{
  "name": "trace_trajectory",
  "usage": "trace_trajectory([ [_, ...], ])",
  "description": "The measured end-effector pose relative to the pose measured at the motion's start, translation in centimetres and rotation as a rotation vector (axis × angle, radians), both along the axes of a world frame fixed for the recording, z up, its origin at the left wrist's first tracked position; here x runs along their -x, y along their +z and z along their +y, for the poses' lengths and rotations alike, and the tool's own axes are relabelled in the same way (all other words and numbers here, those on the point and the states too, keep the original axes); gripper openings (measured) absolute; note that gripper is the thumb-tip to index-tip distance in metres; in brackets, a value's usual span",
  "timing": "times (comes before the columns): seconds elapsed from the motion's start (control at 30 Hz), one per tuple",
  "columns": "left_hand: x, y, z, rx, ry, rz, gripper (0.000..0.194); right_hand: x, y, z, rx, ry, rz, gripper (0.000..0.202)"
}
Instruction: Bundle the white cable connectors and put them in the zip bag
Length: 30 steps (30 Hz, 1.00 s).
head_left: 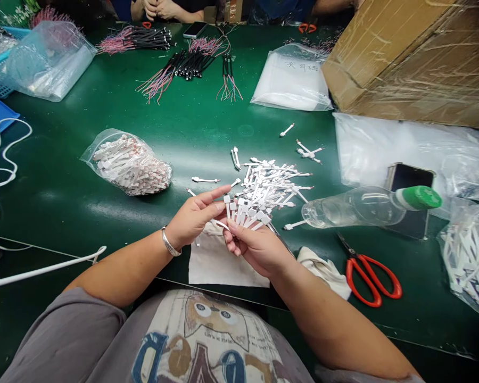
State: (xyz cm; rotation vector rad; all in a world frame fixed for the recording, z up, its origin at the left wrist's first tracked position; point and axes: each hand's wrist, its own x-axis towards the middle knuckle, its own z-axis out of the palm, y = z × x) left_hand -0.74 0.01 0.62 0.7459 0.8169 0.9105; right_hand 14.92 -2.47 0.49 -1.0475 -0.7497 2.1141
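My right hand [259, 247] is closed on a fan of short white cables [243, 213], their square white connectors pointing up and away. Close beside it, my left hand [197, 215], with a silver bracelet at the wrist, has thumb and fingers at the left edge of the fan. A white cable [220, 224] curves between the two hands; its left end is hidden under my left fingers. Just beyond lies a loose heap of the same short cables [271, 183]. Under my hands is a white cloth [223, 268].
A clear bag of cables [130, 165] lies at left. On the right are a green-capped bottle [355, 207], a phone [411, 178], red-handled scissors [371, 279] and another cable bag [469, 260]. Black cable bundles [193, 64] and a carton [407, 58] stand farther back. Other people's hands [155, 9] show opposite.
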Motion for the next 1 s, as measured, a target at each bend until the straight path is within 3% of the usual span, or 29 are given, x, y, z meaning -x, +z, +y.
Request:
trace_trajectory([
  [0.17,-0.1,-0.1,0.1,-0.036,0.031,0.055,0.045,0.0,-0.1,0.0,-0.003,0.007,-0.014,0.027],
  [0.4,-0.1,-0.2,0.5,-0.076,0.338,0.106,0.038,0.2,-0.4,0.1,0.028,0.007,-0.012,0.032],
  [0.57,1.3,1.1,1.9,-0.086,0.509,0.085,0.029,0.2,-0.4,-0.1,0.052,0.029,0.011,0.035],
  [0.67,3.2,2.5,1.5,-0.177,0.382,0.308,0.03,0.1,-0.3,-0.1,0.054,0.041,0.044,0.034],
  [0.77,5.3,2.8,-0.6,-0.281,0.181,0.668,0.032,0.0,0.0,-0.2,0.06,0.074,0.092,0.032],
  [0.9,7.7,0.5,-3.8,-0.462,0.084,1.131,0.029,0.0,0.3,-0.5,0.042,0.147,0.144,0.03],
  [1.0,8.7,-1.3,-4.9,-0.655,0.055,1.324,0.029,0.1,0.3,-0.6,0.017,0.178,0.168,0.028],
])
